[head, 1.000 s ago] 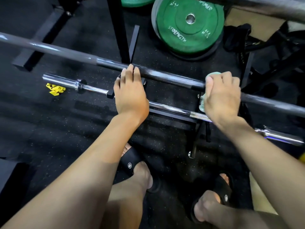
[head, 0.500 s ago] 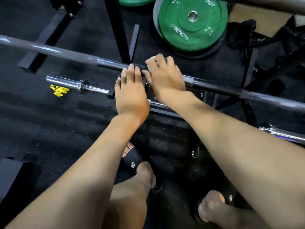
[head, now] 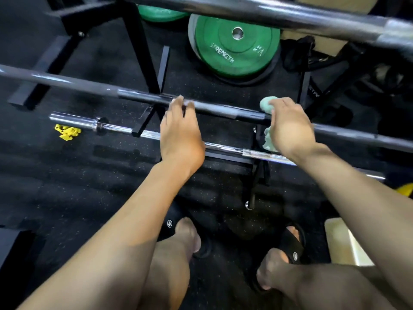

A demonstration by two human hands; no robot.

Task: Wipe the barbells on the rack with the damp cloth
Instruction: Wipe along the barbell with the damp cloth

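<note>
Pressing cloth (head: pixel 267 104) on barbell (head: pixel 219 108) under right hand (head: pixel 290 128), left hand (head: pixel 178 135) alongside

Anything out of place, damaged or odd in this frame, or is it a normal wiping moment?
Mostly normal: the right hand presses the green cloth on the dark barbell, with the left hand resting on it. One stray item: a yellow plastic piece lies loose on the floor by the chrome barbell end.

Dark grey glossy metal barbell (head: pixel 223 109) under the fingers, soft crumpled mint-green cloth (head: pixel 267 104) at the fingertips, matt speckled black rubber floor (head: pixel 67 175)
</note>
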